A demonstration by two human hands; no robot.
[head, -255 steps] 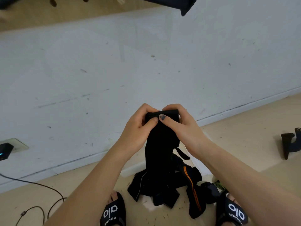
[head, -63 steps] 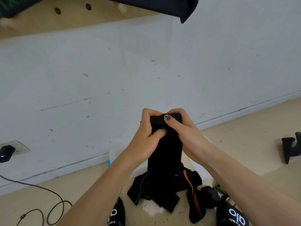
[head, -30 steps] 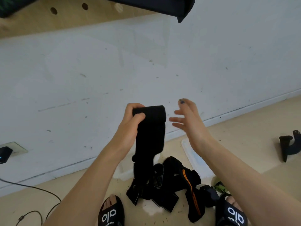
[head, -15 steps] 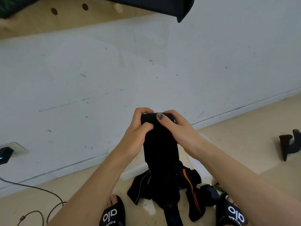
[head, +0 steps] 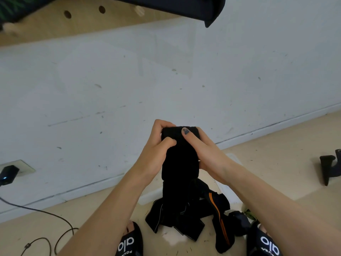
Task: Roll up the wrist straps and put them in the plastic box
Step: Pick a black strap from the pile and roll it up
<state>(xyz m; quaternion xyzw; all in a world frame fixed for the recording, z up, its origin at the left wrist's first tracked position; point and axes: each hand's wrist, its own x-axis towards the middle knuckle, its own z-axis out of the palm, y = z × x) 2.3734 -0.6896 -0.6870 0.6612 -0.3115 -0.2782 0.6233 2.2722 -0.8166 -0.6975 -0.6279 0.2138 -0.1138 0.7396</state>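
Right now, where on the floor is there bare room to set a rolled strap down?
Bare floor lies between the strap pile and the black bracket. Between the sandals it is crowded with straps.

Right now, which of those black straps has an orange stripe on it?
The strap with the orange stripe lies on the floor at the right of the pile, near the right sandal. The strap being rolled is plain black.
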